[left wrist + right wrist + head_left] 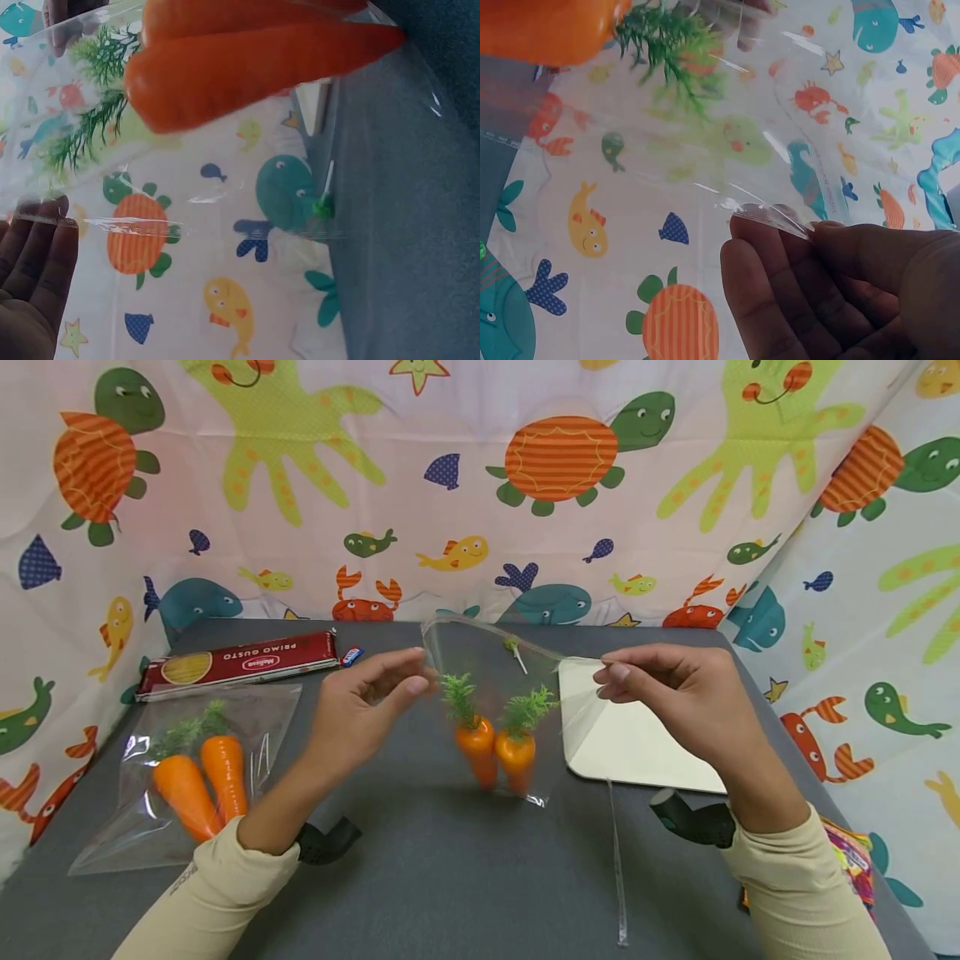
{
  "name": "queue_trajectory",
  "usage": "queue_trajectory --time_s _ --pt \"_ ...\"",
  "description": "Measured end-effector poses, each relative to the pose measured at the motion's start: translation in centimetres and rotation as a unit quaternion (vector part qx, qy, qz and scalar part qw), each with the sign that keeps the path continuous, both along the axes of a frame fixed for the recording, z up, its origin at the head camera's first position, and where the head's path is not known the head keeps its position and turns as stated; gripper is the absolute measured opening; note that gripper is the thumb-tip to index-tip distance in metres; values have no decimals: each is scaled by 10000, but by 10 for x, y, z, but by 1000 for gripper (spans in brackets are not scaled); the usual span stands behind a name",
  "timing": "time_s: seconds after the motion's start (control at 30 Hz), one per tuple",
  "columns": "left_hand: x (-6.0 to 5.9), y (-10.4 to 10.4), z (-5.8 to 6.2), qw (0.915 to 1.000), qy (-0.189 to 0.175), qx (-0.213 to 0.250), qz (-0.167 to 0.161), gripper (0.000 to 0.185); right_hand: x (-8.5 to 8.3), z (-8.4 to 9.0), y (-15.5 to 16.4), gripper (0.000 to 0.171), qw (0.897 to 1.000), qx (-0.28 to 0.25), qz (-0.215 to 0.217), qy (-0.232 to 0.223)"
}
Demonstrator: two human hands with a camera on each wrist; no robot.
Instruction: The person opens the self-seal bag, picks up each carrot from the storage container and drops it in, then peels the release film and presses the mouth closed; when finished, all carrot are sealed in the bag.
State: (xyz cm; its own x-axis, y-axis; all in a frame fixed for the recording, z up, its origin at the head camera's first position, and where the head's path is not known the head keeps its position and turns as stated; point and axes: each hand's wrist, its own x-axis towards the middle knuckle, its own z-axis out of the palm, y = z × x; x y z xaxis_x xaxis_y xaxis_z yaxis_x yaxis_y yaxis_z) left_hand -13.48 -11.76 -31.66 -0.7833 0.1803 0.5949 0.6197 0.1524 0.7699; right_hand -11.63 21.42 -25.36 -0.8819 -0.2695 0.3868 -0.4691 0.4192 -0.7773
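Observation:
A clear plastic bag (551,793) hangs between the two hands, low over the grey table. Inside it are two orange toy carrots (476,747) with feathery green tops (528,710) pointing up. My right hand (675,689) pinches the bag's upper right edge between thumb and fingers, which the right wrist view shows closely. At the opposite edge is my left hand (363,706), its thumb and fingers apart. In the left wrist view, the left fingers (49,262) look nearly straight, with the film's edge crossing their tips.
Another clear bag with two carrots (198,785) lies at left, before a red Melissa pasta packet (240,664) and a small blue wrapper (351,656). A white board (645,747), a clear strip (618,877) and a colourful packet (851,860) are at right. A small green-topped stick (516,652) lies behind the bag.

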Motion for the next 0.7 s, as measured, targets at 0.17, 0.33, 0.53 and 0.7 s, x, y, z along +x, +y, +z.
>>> queue_trajectory --time_s 0.17,0.33,0.53,0.7 --pt "-7 5 1 9975 -373 -606 17 39 -1 1 2 17 9999 -101 3 -3" --pt "-11 7 0 9985 -288 -451 -131 26 -2 0 5 17 9998 -203 21 -38" --pt "-9 7 -1 9991 -273 20 -330 18 -3 -1 8 17 9997 -222 21 -69" --pt "-4 9 1 9992 -132 187 -329 16 -6 -4 9 18 9994 -308 38 -120"
